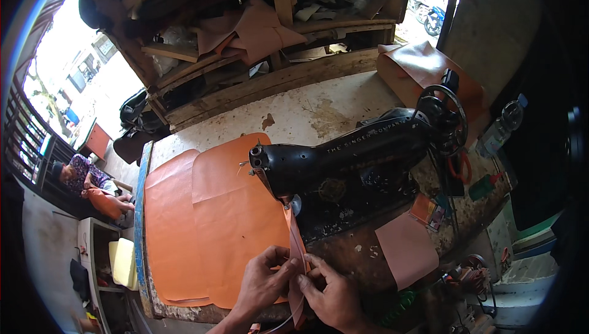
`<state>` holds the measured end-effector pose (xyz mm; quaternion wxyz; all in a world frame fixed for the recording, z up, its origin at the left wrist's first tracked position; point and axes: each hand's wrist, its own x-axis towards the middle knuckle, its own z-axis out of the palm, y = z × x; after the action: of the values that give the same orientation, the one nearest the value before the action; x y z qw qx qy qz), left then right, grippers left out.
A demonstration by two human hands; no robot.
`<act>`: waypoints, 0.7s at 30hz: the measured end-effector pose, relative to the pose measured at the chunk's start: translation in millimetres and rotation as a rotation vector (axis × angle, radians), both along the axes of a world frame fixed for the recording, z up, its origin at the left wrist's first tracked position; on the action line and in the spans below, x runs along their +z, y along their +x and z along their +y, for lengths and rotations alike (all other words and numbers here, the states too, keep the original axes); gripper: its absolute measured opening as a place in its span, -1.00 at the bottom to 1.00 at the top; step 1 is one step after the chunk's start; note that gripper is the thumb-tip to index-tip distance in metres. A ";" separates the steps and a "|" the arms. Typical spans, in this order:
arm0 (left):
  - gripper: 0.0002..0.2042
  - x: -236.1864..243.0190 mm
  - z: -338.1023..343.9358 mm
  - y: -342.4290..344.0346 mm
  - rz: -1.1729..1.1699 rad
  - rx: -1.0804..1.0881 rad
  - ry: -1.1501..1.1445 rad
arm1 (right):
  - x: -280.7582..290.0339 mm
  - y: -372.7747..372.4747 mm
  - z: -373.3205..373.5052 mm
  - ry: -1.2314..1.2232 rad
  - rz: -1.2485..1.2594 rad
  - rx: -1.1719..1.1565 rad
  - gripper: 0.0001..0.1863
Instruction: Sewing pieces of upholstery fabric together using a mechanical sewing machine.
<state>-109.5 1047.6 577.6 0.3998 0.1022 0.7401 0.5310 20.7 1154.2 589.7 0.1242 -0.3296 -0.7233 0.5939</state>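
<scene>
A narrow orange-pink strip of leather-like material [295, 245] runs toward me from under the presser foot of a black sewing machine [362, 150]. My left hand [265, 279] pinches the strip's left edge between thumb and fingers. On its other side, my right hand [328, 294] grips the same strip, thumb and fingers closed on it just below the machine. A thin pale cord [279, 324] shows by the strip's lower end; whether it lies inside the fold I cannot tell. Large orange sheets [227, 230] with rounded corners lie flat, overlapping, left of the machine and beside my left hand.
A pinkish piece [407, 249], a green bottle [485, 187], red-handled scissors [459, 168] and a clear bottle [502, 126] are at the right. Folded orange material [429, 70] sits behind the handwheel. Wooden shelves [270, 88] stand behind the table. A person [92, 180] sits far left.
</scene>
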 end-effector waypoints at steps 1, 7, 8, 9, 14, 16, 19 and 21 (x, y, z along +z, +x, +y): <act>-0.71 -1.1 -0.4 2.8 -0.029 -0.019 0.061 | 0.9 0.3 0.8 0.014 0.013 0.011 -0.69; -0.70 -10.5 0.2 4.9 -0.495 0.205 0.222 | -0.2 1.2 1.7 0.096 0.103 0.019 -0.69; -0.71 -12.7 1.2 4.5 -0.480 0.170 0.176 | -1.7 1.3 1.9 0.151 0.125 0.029 -0.71; -0.71 -14.8 2.3 2.8 -0.466 0.164 0.192 | -3.3 1.9 2.5 0.151 0.124 0.030 -0.71; -0.78 -14.3 2.2 -8.6 -0.747 0.166 0.370 | -11.4 3.4 22.8 0.250 0.214 0.179 -0.69; -0.77 -11.0 3.0 -9.8 -0.742 0.196 0.353 | -13.1 0.8 36.8 0.209 0.173 0.218 -0.72; -0.75 -6.3 6.6 -8.2 -0.702 0.160 0.269 | -20.3 -18.6 61.1 0.566 0.216 0.189 -0.65; -0.73 -3.8 9.5 -8.0 -0.694 0.172 0.239 | -29.1 -37.7 76.2 0.725 0.315 0.297 -0.61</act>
<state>-117.5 1057.1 573.8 0.5662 -0.1003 0.4991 0.6482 -17.0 1230.5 560.6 0.2543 -0.0619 -0.8972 0.3558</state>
